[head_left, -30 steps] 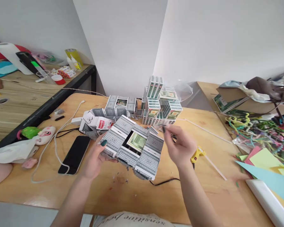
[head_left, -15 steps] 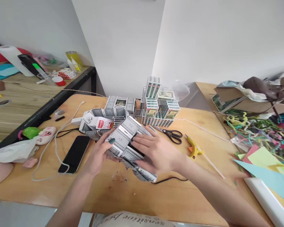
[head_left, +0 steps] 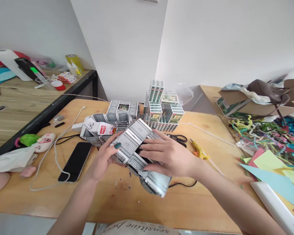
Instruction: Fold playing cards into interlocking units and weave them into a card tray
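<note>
A structure of grey-patterned playing cards (head_left: pixel 127 143) is held tilted above the table. My left hand (head_left: pixel 104 160) grips its left end, with the thumb on top and the other fingers partly hidden beneath. Across its opening lies my right hand (head_left: pixel 164 155), fingers spread, the fingertips at the dark gap and partly out of sight. Behind it sits another card structure (head_left: pixel 95 127) with a red and white poker box (head_left: pixel 106 130) in it. Stacked green and white card boxes (head_left: pixel 164 112) stand farther back.
Black-handled scissors (head_left: pixel 177 138) and a yellow glue gun (head_left: pixel 199 150) lie to the right. A phone (head_left: pixel 75 161) and white cable (head_left: pixel 56 156) are at left. Coloured paper (head_left: pixel 271 164) and pipe cleaners (head_left: pixel 264 130) cover the right side.
The held card structure's lower right end has swung down and right, showing more of its face. My right hand has shifted right with it, now covering part of the scissors and glue gun.
</note>
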`<state>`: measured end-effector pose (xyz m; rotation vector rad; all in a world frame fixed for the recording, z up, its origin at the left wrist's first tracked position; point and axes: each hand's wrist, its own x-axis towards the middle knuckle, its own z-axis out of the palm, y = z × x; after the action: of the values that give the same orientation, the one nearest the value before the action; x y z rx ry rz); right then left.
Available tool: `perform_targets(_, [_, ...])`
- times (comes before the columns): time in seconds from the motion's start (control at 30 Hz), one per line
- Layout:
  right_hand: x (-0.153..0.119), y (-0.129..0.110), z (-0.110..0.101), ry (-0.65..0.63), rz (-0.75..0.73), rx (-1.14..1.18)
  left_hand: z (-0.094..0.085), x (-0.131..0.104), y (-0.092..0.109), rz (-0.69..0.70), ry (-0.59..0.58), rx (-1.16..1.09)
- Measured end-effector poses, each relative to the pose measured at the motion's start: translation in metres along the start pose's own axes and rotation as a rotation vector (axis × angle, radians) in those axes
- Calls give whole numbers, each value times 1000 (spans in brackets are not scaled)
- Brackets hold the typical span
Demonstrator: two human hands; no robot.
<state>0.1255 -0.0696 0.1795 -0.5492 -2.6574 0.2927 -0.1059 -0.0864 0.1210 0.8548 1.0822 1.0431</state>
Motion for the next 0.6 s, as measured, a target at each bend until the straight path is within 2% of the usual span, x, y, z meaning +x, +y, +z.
perform_targets(0.13, [-14, 6, -6, 283, 31, -14, -5, 8, 10, 55, 51, 10])
perform_targets(0.33, [-43, 10, -3, 607, 281, 130, -18, 37, 45, 181, 183, -80])
perform_targets(0.43, [-64, 11, 14, 693, 480, 208, -30, 69, 67, 256, 261, -157])
perform_targets(0.53, [-88, 10, 38, 652, 686, 240, -43, 111, 80, 275, 301, -169])
perform_targets(0.6, [-101, 5, 55, 607, 798, 271, -50, 140, 81, 299, 360, -115])
